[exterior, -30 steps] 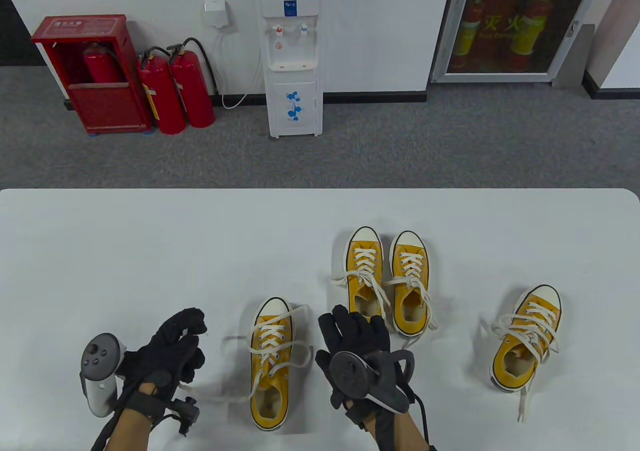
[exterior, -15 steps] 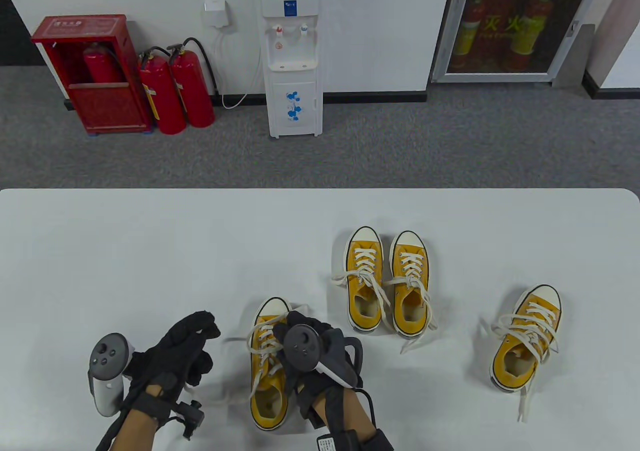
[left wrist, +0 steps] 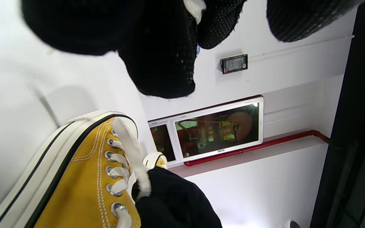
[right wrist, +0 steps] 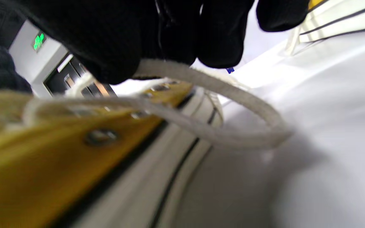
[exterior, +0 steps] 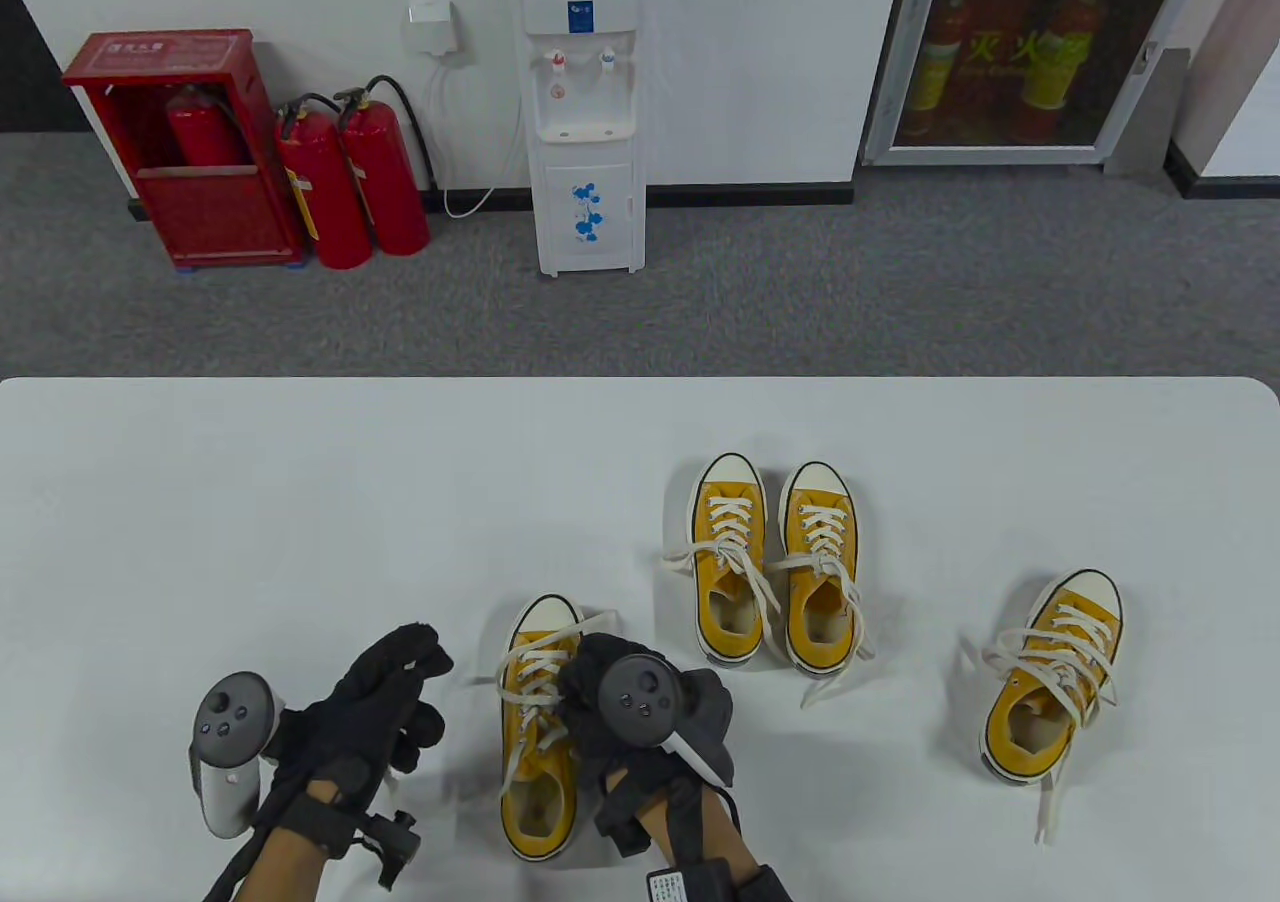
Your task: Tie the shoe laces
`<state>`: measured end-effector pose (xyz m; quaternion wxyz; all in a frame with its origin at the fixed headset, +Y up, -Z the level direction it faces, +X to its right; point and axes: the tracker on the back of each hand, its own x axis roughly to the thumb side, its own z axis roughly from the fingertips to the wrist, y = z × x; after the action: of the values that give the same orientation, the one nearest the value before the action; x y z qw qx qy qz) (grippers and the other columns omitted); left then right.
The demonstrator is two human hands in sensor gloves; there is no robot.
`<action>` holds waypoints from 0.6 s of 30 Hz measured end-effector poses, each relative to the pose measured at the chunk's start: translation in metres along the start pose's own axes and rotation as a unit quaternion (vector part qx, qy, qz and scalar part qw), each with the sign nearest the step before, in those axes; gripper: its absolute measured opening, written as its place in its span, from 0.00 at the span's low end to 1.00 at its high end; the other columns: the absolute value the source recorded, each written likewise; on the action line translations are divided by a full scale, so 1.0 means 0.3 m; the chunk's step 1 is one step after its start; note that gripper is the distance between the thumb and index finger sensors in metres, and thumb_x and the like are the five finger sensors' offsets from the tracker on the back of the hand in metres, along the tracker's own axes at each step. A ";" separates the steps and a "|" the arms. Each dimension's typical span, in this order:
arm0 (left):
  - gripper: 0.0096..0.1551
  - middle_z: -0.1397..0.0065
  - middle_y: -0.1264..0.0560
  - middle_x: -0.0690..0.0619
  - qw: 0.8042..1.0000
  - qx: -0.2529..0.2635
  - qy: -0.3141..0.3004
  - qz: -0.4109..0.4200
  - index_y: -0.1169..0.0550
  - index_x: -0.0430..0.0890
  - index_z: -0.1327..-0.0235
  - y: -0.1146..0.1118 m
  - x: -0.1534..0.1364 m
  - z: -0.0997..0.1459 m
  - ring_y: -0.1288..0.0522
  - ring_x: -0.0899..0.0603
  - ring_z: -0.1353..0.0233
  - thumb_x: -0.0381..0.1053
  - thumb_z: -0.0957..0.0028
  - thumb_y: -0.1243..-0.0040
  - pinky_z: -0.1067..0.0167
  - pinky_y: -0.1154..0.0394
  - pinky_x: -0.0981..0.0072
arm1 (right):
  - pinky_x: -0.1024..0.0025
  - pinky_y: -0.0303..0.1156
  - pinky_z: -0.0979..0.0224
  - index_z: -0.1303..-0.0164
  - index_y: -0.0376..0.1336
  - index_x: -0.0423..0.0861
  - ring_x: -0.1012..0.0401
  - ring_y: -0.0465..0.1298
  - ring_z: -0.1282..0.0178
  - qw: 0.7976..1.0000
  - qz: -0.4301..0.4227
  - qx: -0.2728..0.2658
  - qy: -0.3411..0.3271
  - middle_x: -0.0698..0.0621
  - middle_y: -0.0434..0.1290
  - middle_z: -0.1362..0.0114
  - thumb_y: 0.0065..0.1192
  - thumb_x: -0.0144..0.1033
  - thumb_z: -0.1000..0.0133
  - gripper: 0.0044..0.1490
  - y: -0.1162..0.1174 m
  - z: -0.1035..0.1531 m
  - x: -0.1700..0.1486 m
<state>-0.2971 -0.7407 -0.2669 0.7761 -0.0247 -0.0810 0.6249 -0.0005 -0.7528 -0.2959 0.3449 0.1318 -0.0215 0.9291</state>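
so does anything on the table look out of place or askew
Yes. The far right sneaker sits alone, angled, apart from the neat middle pair, its laces trailing loose across the table. Nothing looks spilled or damaged.

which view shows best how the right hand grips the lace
The right wrist view: the right hand pinches a looped white lace beside the yellow shoe. In the table view the tracker hides those fingers over the shoe. The left wrist view shows only a dark glove edge by the eyelets.
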 end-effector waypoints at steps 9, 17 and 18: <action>0.41 0.21 0.28 0.47 1.000 -0.017 -0.012 -0.006 0.36 0.55 0.21 -0.018 0.007 0.002 0.11 0.47 0.56 0.71 0.45 0.47 0.65 0.15 0.60 | 0.42 0.68 0.30 0.41 0.68 0.50 0.53 0.82 0.40 0.976 -0.216 0.013 -0.023 0.48 0.72 0.31 0.67 0.42 0.49 0.25 -0.072 0.027 0.008; 0.41 0.18 0.30 0.49 0.996 -0.080 -0.028 0.024 0.39 0.57 0.20 -0.078 0.024 0.002 0.10 0.47 0.55 0.71 0.45 0.48 0.64 0.14 0.60 | 0.47 0.72 0.34 0.43 0.69 0.50 0.60 0.83 0.54 0.971 -0.221 0.039 -0.079 0.48 0.74 0.32 0.68 0.41 0.49 0.24 -0.062 0.044 0.080; 0.41 0.18 0.30 0.49 0.996 -0.085 -0.029 0.024 0.39 0.57 0.20 -0.083 0.025 0.003 0.10 0.47 0.55 0.71 0.45 0.48 0.64 0.14 0.60 | 0.47 0.72 0.35 0.43 0.70 0.50 0.60 0.83 0.55 0.971 -0.220 0.043 -0.085 0.48 0.75 0.33 0.69 0.41 0.50 0.24 -0.060 0.045 0.087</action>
<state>-0.2715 -0.7390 -0.2619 0.7534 -0.0743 -0.1554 0.6346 -0.0047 -0.7244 -0.2770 0.5319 0.2271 0.0191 0.8156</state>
